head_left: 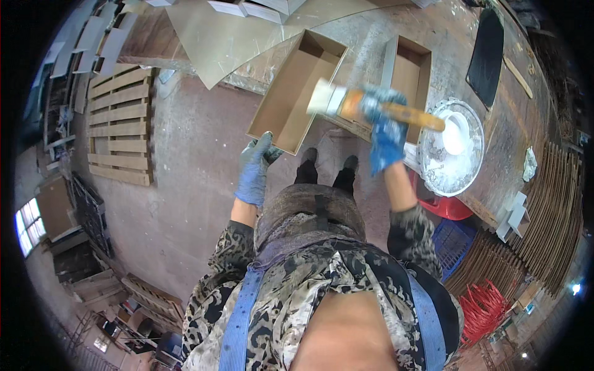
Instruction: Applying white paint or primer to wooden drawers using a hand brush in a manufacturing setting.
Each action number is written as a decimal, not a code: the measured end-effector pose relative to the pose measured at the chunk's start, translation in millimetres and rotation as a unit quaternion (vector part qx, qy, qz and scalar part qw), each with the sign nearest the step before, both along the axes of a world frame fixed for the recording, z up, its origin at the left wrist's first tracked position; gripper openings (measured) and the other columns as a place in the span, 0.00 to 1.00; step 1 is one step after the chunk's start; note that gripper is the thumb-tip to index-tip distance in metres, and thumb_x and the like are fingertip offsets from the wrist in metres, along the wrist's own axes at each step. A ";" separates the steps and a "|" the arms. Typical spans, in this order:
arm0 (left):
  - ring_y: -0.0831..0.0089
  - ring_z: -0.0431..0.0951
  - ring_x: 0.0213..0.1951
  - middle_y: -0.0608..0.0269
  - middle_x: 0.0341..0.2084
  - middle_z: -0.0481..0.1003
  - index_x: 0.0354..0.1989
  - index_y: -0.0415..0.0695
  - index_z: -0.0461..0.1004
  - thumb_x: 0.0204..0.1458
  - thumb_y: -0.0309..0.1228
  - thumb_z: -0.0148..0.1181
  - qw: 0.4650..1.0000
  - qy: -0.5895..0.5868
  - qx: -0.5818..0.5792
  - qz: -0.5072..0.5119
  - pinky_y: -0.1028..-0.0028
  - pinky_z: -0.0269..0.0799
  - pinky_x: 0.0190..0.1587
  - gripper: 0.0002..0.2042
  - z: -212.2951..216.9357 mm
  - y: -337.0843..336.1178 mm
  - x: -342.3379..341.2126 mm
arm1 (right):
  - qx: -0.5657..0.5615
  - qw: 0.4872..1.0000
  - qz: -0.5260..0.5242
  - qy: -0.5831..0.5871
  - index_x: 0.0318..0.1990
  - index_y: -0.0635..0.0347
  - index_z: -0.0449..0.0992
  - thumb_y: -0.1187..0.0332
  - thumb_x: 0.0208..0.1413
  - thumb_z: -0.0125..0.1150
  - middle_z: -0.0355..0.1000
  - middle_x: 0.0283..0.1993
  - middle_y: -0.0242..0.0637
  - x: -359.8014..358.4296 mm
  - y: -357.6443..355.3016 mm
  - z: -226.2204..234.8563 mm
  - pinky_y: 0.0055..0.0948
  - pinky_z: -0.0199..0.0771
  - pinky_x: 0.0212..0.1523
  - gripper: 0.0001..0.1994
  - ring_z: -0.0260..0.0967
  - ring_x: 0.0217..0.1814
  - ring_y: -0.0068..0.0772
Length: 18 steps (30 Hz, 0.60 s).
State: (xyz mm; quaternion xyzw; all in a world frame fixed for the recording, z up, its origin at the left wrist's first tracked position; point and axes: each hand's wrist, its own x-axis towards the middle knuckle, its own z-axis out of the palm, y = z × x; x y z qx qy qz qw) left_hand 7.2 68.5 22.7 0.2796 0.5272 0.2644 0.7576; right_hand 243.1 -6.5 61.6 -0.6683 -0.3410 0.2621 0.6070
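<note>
My left hand (253, 172), in a blue glove, pinches the near end of a long, shallow brown cardboard box (291, 105). The box is tilted, its open side facing me, and its far end lies at the workbench edge. My right hand (385, 139), also gloved in blue, is wrapped round the wooden handle of a wide paintbrush (352, 103). Slightly blurred, the brush has pale bristles pointing left, just beside the box's right wall. Under the handle's right end sits a round tub (439, 167) smeared with white paste. A second open box (409, 74) lies behind my right hand.
The workbench (445, 37) bears a brown sheet (229, 37), a black flat panel (486, 59) and a wooden stick (518, 77). A wooden pallet (120, 127) is on the floor at left. A red stool (448, 209) and a blue crate (455, 244) stand right of me.
</note>
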 end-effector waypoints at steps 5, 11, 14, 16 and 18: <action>0.78 0.74 0.31 0.65 0.30 0.73 0.39 0.41 0.70 0.50 0.38 0.56 0.999 -0.044 0.026 0.004 0.77 0.71 0.35 0.14 5.3 -4.1 3.2 | 0.051 0.969 0.013 -0.240 0.33 0.58 0.69 0.72 0.50 0.55 0.70 0.33 0.31 -14.4 -8.2 -3.5 0.28 0.68 0.45 0.04 0.67 0.37 0.29; 0.80 0.73 0.29 0.68 0.28 0.72 0.37 0.43 0.70 0.50 0.38 0.57 1.000 -0.005 0.013 0.003 0.78 0.70 0.33 0.12 9.3 -6.6 3.8 | 0.114 0.971 -0.072 0.197 0.29 0.59 0.66 0.73 0.42 0.65 0.69 0.32 0.33 -39.4 -37.6 -18.2 0.35 0.69 0.46 0.11 0.68 0.40 0.31; 0.84 0.69 0.25 0.70 0.24 0.69 0.34 0.41 0.69 0.47 0.36 0.59 0.998 -0.044 0.030 0.026 0.80 0.70 0.33 0.12 6.2 -11.4 0.7 | 0.095 0.985 0.085 0.112 0.30 0.59 0.69 0.71 0.41 0.63 0.71 0.33 0.35 -35.7 -38.4 -19.5 0.34 0.69 0.44 0.09 0.68 0.41 0.33; 0.84 0.68 0.25 0.70 0.24 0.68 0.34 0.41 0.69 0.47 0.36 0.60 1.000 -0.010 0.001 0.018 0.81 0.69 0.32 0.12 1.5 -11.5 -12.9 | 0.096 0.967 0.223 0.074 0.32 0.58 0.70 0.69 0.44 0.60 0.71 0.35 0.36 -26.6 -32.1 -9.9 0.33 0.67 0.45 0.08 0.67 0.43 0.34; 0.84 0.68 0.25 0.70 0.24 0.69 0.34 0.42 0.69 0.46 0.36 0.60 1.000 0.009 -0.002 -0.003 0.81 0.68 0.32 0.12 -4.6 -8.1 -34.5 | 0.045 0.965 0.209 0.153 0.35 0.57 0.70 0.66 0.49 0.56 0.71 0.37 0.35 -21.1 -27.1 7.4 0.32 0.66 0.48 0.08 0.66 0.46 0.33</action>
